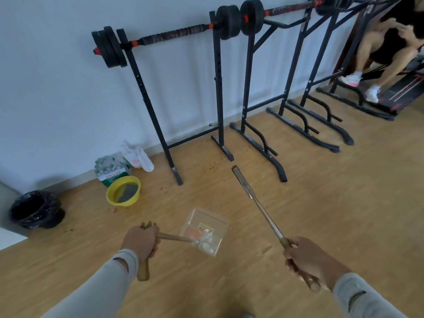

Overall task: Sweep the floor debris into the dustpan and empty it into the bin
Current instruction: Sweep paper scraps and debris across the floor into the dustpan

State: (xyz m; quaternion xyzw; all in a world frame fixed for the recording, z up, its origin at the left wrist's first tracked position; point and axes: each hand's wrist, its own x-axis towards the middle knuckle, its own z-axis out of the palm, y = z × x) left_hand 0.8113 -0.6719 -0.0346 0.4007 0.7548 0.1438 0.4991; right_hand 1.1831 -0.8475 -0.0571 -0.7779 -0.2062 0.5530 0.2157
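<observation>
Your left hand grips the dustpan handle, its clear box full of scraps, and your right hand grips the broom stick.

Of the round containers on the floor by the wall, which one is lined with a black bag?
The bin at the far left, near the corner. It is dark and lined with a crinkled black bag, while the yellow basin to its right, beside the pack of water bottles, has no liner.
</observation>
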